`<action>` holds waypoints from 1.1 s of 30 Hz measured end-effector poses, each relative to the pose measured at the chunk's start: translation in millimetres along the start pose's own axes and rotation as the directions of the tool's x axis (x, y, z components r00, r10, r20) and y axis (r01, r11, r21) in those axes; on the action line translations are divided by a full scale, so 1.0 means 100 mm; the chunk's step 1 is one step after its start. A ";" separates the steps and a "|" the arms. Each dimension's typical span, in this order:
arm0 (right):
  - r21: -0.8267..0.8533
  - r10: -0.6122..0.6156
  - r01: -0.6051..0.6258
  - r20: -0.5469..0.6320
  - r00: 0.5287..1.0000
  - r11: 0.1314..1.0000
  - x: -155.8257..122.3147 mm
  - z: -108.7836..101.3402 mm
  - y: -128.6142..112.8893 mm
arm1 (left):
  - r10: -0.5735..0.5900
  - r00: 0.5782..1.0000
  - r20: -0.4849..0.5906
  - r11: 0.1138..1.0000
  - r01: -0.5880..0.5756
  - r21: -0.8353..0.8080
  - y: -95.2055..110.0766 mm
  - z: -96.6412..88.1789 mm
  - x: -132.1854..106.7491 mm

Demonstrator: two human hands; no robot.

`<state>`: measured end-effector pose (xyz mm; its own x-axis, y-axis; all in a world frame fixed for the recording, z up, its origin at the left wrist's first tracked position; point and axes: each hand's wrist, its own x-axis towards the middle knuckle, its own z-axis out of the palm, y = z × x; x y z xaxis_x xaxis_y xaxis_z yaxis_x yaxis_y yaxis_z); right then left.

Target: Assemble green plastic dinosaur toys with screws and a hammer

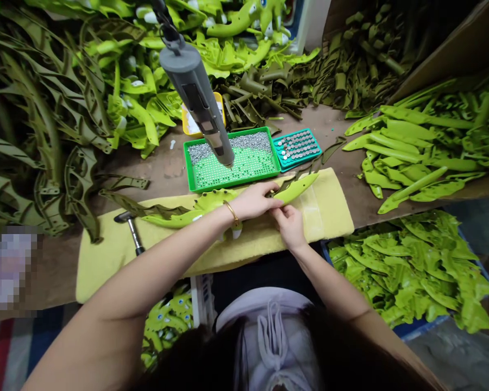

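A long lime-green plastic toy part, joined along its edge by dark olive pieces, lies across the yellow towel. My left hand reaches over it, fingers closed around the part right of its middle. Just below, my right hand pinches the same part at its near edge, the fingertips of both hands almost meeting. What exactly lies between the fingertips is hidden. To the left, a small hammer with a dark head rests on the towel. A grey electric screwdriver hangs above a green tray, its tip pointing down.
The green tray holds many small screws. Beside it sits a teal tray with rows of round metal pieces. Olive parts heap at left, lime parts at right. A blue crate of lime parts stands below the table edge.
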<state>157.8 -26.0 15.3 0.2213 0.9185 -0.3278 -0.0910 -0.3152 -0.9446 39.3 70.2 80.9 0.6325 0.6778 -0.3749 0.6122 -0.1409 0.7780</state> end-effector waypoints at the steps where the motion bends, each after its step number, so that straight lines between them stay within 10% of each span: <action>1: -0.110 0.021 -0.009 0.105 0.994 0.994 -0.01 -0.08 -0.07 | 0.002 0.999 0.034 1.000 -0.002 0.007 -0.04 -0.02 -0.02; 4: -0.519 0.043 0.205 0.426 0.904 0.830 0.11 -0.34 -0.53 | 0.005 0.999 0.044 0.994 -0.010 0.111 -0.20 -0.02 -0.11; 7: -0.782 -0.291 0.488 0.399 0.870 0.387 0.51 -0.39 -1.05 | 0.053 0.996 -0.069 0.950 -0.029 0.310 -0.27 0.10 -0.22; 10: -0.739 -0.340 0.669 0.651 0.679 -0.079 1.05 -0.15 -1.22 | 0.137 0.972 -0.194 0.868 -0.023 0.497 -0.26 0.29 -0.35; 13: -0.658 -0.191 0.710 0.752 0.630 -0.249 1.47 0.10 -1.10 | 0.194 0.955 -0.225 0.768 -0.005 0.640 -0.28 0.41 -0.50; 15: -0.692 -0.251 0.705 0.718 0.650 -0.155 1.59 0.16 -1.05 | 0.207 0.947 -0.244 0.723 0.020 0.690 -0.34 0.41 -0.58; 17: -0.672 -0.419 0.731 0.634 0.650 0.118 1.59 0.17 -1.10 | 0.202 0.949 -0.243 0.708 0.030 0.706 -0.41 0.36 -0.63; 22: -0.160 -0.550 0.685 0.482 0.683 0.711 1.31 0.38 -1.31 | 0.197 0.970 -0.142 0.706 -0.040 0.707 -0.42 0.10 -0.61; 27: -0.049 -0.498 0.606 0.519 0.695 0.794 1.11 0.66 -1.32 | 0.179 0.978 -0.109 0.717 -0.054 0.695 -0.32 -0.09 -0.58; 33: -0.048 -0.644 0.697 0.343 0.684 0.715 1.04 0.56 -1.27 | 0.188 0.963 -0.191 0.680 0.012 0.734 -0.46 0.14 -0.62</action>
<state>138.4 123.1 102.4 -0.1232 0.9131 0.3886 0.1357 0.4034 -0.9049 -21.8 24.6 61.6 0.6343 0.7639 -0.1185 0.7718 -0.6169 0.1543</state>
